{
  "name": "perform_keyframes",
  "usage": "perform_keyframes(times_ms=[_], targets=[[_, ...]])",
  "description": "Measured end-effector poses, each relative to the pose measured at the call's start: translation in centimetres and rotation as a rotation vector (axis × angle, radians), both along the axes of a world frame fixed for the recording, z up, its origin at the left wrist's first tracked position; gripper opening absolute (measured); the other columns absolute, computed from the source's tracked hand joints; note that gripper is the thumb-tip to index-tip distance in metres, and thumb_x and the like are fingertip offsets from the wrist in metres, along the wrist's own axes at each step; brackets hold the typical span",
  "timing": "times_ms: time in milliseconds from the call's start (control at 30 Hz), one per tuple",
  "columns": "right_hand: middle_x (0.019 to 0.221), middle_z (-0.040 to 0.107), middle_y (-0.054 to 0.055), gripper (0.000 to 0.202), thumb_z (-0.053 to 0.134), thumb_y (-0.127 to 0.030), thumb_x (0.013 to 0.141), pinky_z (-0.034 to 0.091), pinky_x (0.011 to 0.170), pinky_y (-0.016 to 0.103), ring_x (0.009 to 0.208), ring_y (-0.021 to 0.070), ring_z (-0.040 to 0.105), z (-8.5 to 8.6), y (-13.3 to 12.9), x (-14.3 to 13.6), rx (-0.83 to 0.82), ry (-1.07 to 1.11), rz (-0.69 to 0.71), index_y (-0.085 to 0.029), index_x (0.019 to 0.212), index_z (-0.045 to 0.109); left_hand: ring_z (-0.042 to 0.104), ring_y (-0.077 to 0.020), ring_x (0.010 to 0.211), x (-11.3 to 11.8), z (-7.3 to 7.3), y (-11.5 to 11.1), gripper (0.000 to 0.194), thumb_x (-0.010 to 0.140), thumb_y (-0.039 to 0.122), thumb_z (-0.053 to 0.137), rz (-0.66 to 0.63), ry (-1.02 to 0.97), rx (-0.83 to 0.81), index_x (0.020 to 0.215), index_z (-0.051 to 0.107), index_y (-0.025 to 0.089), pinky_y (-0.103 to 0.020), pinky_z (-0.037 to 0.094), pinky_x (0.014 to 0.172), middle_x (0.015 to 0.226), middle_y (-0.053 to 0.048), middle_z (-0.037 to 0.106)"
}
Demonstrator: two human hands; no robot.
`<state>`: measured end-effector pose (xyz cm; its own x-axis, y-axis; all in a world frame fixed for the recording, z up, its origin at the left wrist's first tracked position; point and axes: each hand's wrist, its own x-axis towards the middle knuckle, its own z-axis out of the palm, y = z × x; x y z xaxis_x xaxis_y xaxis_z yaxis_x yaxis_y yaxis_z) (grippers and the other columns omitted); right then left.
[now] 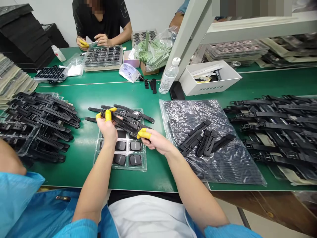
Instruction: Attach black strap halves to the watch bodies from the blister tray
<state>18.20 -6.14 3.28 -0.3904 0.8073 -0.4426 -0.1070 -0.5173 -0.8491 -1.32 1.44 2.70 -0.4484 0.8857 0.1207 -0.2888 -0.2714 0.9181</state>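
Yellow finger cots cover some fingertips of both my hands. My left hand (108, 129) pinches one end of a black watch strap (125, 127) above a clear plastic tray (145, 168). My right hand (156, 140) grips the strap's other end, near what looks like a watch body; my fingers partly hide that join. Under and behind it, several watches with straps (136, 114) lie across the tray's far half. Square black watch bodies (135, 145) sit in the nearer compartments. Right of the tray, loose black straps (210, 142) rest on a plastic bag (237, 168) packed with straps.
Strapped watches (49, 112) are heaped at left, and more (267, 125) at right. Farther back are a water bottle (169, 76), a phone (177, 91) and a white box (210, 79). Across the green table (79, 86), a co-worker (104, 23) handles a small item.
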Motion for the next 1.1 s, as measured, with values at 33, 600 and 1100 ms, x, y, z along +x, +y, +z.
perform_keyframes(times_ms=[33, 600, 1100], targets=[[0.056, 0.043, -0.01, 0.032, 0.075, -0.046, 0.085, 0.017, 0.042, 0.02, 0.044, 0.0058, 0.026, -0.2, 0.1, 0.2, 0.021, -0.022, -0.035, -0.021, 0.093, 0.056, 0.075, -0.0152, 0.063, -0.2, 0.0, 0.2, 0.049, 0.089, 0.055, 0.075, 0.014, -0.009, -0.015, 0.104, 0.042, 0.024, -0.025, 0.059, 0.056, 0.104, -0.006, 0.08], [0.05, 0.05, -0.008, 0.036, 0.076, -0.047, 0.079, 0.025, 0.039, 0.021, 0.038, 0.0067, 0.031, -0.8, 0.0, -1.3, 0.062, 0.194, -0.18, -0.022, 0.084, 0.051, 0.063, -0.0237, 0.132, 1.1, -2.5, -2.1, 0.062, 0.085, 0.002, 0.045, -0.807, 0.982, 0.299, 0.138, 0.069, 0.023, -0.043, 0.052, 0.116, 0.139, -0.01, 0.068], [0.05, 0.044, -0.01, 0.04, 0.082, -0.044, 0.074, 0.017, 0.038, 0.02, 0.039, 0.0051, 0.026, -0.7, 0.3, -1.1, 0.008, 0.365, -0.317, -0.023, 0.081, 0.049, 0.058, -0.0258, 0.132, 1.1, -1.8, -2.8, 0.047, 0.103, 0.022, 0.044, -0.852, 0.969, 0.257, 0.148, 0.057, 0.019, -0.043, 0.048, 0.119, 0.138, -0.014, 0.06]])
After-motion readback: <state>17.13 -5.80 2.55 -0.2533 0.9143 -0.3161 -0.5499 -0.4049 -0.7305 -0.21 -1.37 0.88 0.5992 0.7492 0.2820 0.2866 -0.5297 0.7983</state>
